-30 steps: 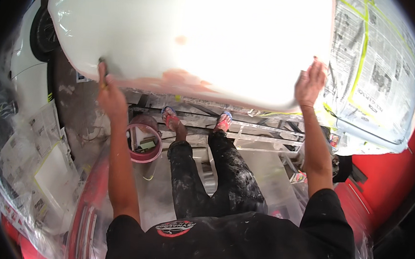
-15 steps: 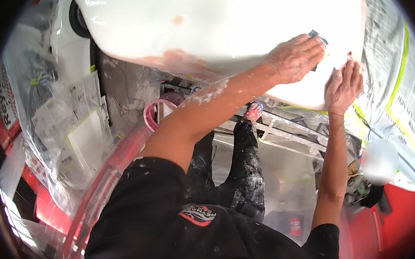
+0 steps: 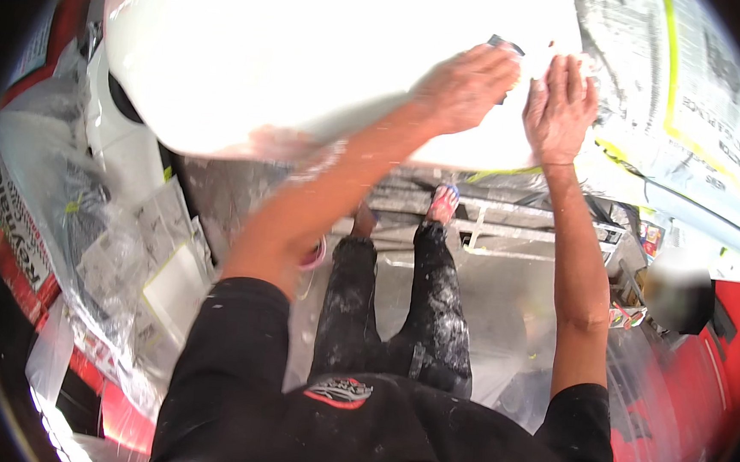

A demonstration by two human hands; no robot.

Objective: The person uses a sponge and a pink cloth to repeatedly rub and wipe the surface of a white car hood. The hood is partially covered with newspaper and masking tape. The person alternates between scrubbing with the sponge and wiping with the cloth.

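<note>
A large, smooth white panel point(image 3: 313, 64) with rounded edges lies across the top of the view, with a faint pinkish patch near its front edge. My left hand point(image 3: 470, 83) presses a dark grey piece of sandpaper point(image 3: 506, 45) onto the panel near its right end. Its fingers cover most of the sheet, whose ends stick out beyond them. Beside it, my right hand point(image 3: 562, 116) rests on the panel's right edge, empty, fingers stretched out. A small red mark point(image 3: 552, 45) shows just above the right fingertips.
Newspaper masking point(image 3: 713, 109) with yellow-green tape adjoins the panel on the right. Below the panel runs a metal frame point(image 3: 509, 211), with my feet close to it. Plastic sheeting point(image 3: 56, 183) hangs over things on the left. A red surface point(image 3: 735, 342) is at right.
The view has shifted, so the panel and both hands appear further left and higher. Both hands stay on the panel's right end, the sandpaper still under my left.
</note>
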